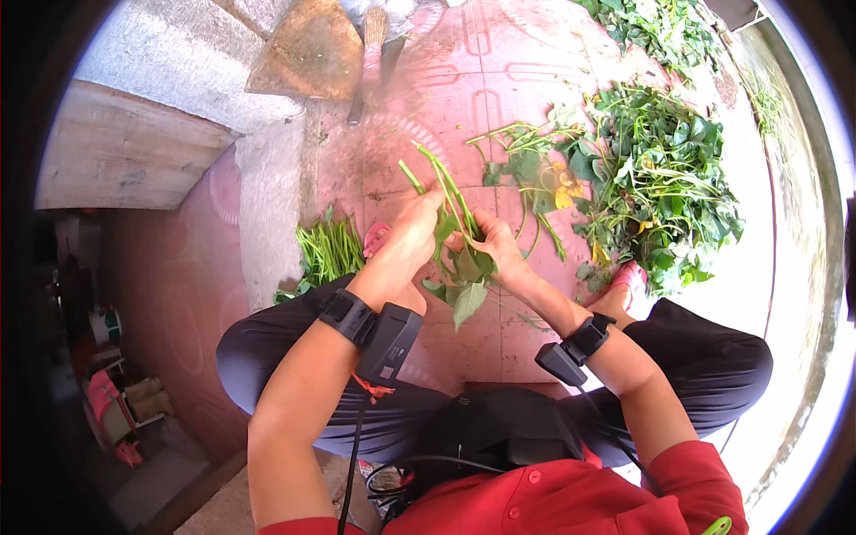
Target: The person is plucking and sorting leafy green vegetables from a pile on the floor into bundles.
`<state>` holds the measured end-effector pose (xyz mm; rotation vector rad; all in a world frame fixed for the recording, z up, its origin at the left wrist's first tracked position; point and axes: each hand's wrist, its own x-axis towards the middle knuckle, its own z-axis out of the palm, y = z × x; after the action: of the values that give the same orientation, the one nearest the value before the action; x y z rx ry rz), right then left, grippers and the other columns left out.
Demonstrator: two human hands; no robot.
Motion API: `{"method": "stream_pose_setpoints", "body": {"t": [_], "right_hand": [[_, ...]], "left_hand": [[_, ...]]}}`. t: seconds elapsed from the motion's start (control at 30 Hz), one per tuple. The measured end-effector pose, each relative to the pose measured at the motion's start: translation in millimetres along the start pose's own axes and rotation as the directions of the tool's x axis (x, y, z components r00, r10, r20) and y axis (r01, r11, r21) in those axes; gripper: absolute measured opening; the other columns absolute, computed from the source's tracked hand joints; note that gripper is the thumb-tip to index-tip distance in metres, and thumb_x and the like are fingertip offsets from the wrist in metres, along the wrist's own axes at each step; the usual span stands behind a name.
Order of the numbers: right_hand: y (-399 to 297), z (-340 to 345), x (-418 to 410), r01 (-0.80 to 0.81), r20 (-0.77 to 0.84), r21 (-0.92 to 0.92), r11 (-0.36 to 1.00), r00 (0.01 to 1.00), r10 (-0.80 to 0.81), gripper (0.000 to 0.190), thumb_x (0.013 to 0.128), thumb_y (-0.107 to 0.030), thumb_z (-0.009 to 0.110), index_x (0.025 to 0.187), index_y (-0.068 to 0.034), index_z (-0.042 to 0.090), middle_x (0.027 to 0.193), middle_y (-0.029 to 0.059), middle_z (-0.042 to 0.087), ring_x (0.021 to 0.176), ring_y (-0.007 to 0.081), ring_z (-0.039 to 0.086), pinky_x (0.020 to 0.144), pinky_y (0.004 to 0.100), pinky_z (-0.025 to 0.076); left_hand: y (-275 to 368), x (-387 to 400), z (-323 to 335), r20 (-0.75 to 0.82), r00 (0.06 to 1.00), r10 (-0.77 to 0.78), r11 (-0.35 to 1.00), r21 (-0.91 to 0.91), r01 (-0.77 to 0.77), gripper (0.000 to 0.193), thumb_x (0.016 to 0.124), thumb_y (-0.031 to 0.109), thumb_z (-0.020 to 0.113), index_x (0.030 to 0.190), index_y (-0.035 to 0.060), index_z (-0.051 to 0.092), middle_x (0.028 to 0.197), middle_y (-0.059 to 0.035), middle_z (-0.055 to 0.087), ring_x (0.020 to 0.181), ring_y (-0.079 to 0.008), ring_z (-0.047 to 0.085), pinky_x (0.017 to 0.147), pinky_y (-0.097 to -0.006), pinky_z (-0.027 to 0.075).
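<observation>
My left hand (416, 224) grips green stems whose cut ends stick out past the fingers. Close beside it, my right hand (498, 251) has its fingers around leafy green stems (456, 194), and broad leaves (470, 304) hang between the two hands. Where one hand's stems end and the other's begin is partly hidden by the fingers. Beyond my left forearm lies a neat bundle of green stems (331, 247). To the right of my right hand, a few loose leafy stems (528, 144) and yellowed leaves (565, 190) lie on the pink tiled floor (461, 348).
A large heap of leafy greens (662, 180) spreads at the right, with another pile (659, 33) behind it. A short broom (373, 53) lies near a brown stone slab (311, 50) at the back. Concrete steps (167, 60) rise at the left. Cables run from both wrist devices.
</observation>
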<state>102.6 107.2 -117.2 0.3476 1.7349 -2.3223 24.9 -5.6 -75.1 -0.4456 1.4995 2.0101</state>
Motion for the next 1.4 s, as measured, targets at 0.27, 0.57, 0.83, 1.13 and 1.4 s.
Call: {"method": "stream_pose_setpoints", "body": {"t": [0.27, 0.57, 0.83, 1.13, 1.4], "right_hand": [[-5, -6, 6, -0.022, -0.079, 0.042, 0.999, 0.997, 0.025, 0.012, 0.080, -0.010, 0.059, 0.089, -0.001, 0.062, 0.072, -0.0009, 0.060, 0.063, 0.0040, 0.049, 0.053, 0.0221, 0.041], [-26, -31, 19, 0.098, -0.046, -0.200, 0.975, 0.993, -0.110, 0.010, 0.083, -0.009, 0.054, 0.087, -0.001, 0.059, 0.072, 0.0001, 0.060, 0.068, 0.0051, 0.052, 0.060, 0.0219, 0.043], [-28, -22, 9, 0.139, -0.112, -0.240, 0.961, 0.979, -0.170, 0.018, 0.089, -0.017, 0.045, 0.093, -0.004, 0.058, 0.068, -0.0053, 0.047, 0.064, 0.0032, 0.040, 0.057, 0.0200, 0.037], [9, -51, 17, 0.033, -0.009, -0.576, 0.817, 0.999, -0.046, 0.027, 0.084, -0.027, 0.050, 0.088, -0.003, 0.060, 0.070, 0.0121, 0.058, 0.069, 0.0228, 0.057, 0.065, 0.0358, 0.046], [94, -146, 6, -0.287, -0.329, -0.929, 0.235, 0.930, -0.162, 0.024, 0.069, -0.025, 0.057, 0.088, -0.011, 0.063, 0.092, 0.0190, 0.056, 0.085, 0.0392, 0.052, 0.077, 0.0459, 0.042]], "left_hand": [[-6, -5, 8, 0.041, 0.993, -0.114, 0.963, 0.250, 0.101, 0.013, 0.088, 0.015, 0.047, 0.092, 0.0066, 0.056, 0.081, -0.0037, 0.058, 0.069, -0.0126, 0.055, 0.059, -0.0263, 0.045], [-7, -10, 8, 0.320, 0.933, -0.165, 0.950, 0.306, 0.063, 0.018, 0.088, 0.014, 0.048, 0.101, 0.0046, 0.057, 0.090, -0.0014, 0.059, 0.080, -0.0099, 0.055, 0.069, -0.0236, 0.044], [23, 5, 1, 0.015, 0.997, 0.070, 0.996, 0.049, -0.070, 0.023, 0.078, 0.028, 0.065, 0.076, 0.0085, 0.052, 0.058, -0.0003, 0.046, 0.050, -0.0107, 0.042, 0.051, -0.0262, 0.037], [20, -9, 2, -0.166, 0.981, -0.096, 0.943, 0.302, 0.143, 0.038, 0.074, 0.041, 0.065, 0.071, 0.0049, 0.053, 0.057, -0.0027, 0.051, 0.050, -0.0119, 0.049, 0.038, -0.0251, 0.035], [5, -8, 5, -0.046, 0.979, -0.200, 0.947, 0.247, 0.205, 0.034, 0.078, 0.036, 0.062, 0.067, 0.0045, 0.053, 0.051, -0.0045, 0.051, 0.045, -0.0155, 0.053, 0.039, -0.0267, 0.040]]}}
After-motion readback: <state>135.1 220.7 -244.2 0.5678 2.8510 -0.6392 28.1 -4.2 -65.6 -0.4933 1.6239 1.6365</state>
